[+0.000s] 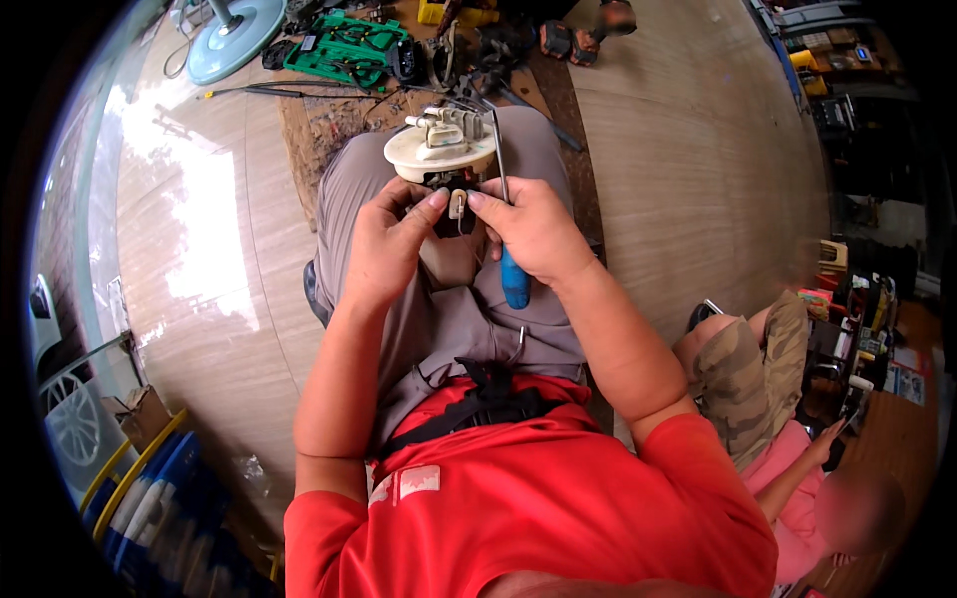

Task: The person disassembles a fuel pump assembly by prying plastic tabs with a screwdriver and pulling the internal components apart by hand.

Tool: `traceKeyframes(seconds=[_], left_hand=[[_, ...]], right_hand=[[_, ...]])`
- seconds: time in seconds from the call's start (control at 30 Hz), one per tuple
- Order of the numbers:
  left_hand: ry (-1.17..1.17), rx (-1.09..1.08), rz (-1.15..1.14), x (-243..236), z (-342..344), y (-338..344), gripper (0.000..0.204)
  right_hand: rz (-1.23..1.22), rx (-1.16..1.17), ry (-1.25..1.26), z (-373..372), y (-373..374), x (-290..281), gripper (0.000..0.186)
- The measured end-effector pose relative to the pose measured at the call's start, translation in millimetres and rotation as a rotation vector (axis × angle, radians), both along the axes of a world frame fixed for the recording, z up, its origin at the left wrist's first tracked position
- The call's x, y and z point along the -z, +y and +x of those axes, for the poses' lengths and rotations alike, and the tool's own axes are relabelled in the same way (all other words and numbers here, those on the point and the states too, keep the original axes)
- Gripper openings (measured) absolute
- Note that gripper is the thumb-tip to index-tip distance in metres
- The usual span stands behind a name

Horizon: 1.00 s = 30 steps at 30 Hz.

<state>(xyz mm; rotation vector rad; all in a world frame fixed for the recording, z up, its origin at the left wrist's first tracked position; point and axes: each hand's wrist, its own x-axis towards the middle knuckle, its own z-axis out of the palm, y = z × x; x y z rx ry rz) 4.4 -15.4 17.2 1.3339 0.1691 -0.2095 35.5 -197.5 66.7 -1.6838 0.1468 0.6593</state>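
Note:
A fuel pump module, with a round off-white top flange and a dark lower part, is held between my knees. Below the flange, a small cream-coloured piece has a thin wire hanging from it. My left hand is closed, its thumb and fingers pinching the left side of that piece. My right hand has its thumb against the right side. Within that same hand lies a screwdriver, blue handle toward me and metal shaft pointing away past the flange. My fingers hide part of the module.
Beyond my knees, a worn wooden board carries a green tool case, cables and dark tools. Power-tool batteries sit at its far right. A pale blue round base stands far left. Another person sits at right beside a cluttered bench.

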Motion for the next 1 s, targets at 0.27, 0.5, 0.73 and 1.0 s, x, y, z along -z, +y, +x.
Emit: traceKeyframes(seconds=[0.27,0.5,0.73,1.0], left_hand=[[-0.414,0.029,0.63,3,-55,-33,0.023],[-0.518,-0.082,0.496,23,-82,-46,0.039],[-0.076,-0.262,-0.043,20,-62,-38,0.073],[-0.227,-0.198,0.724,23,-58,-44,0.082]], right_hand=[[-0.171,-0.08,0.07,-20,-33,-16,0.035],[-0.604,-0.366,-0.397,-19,-28,-20,0.046],[-0.872,-0.323,-0.693,-4,-43,-32,0.048],[-0.844,-0.123,-0.755,14,-54,-13,0.055]])
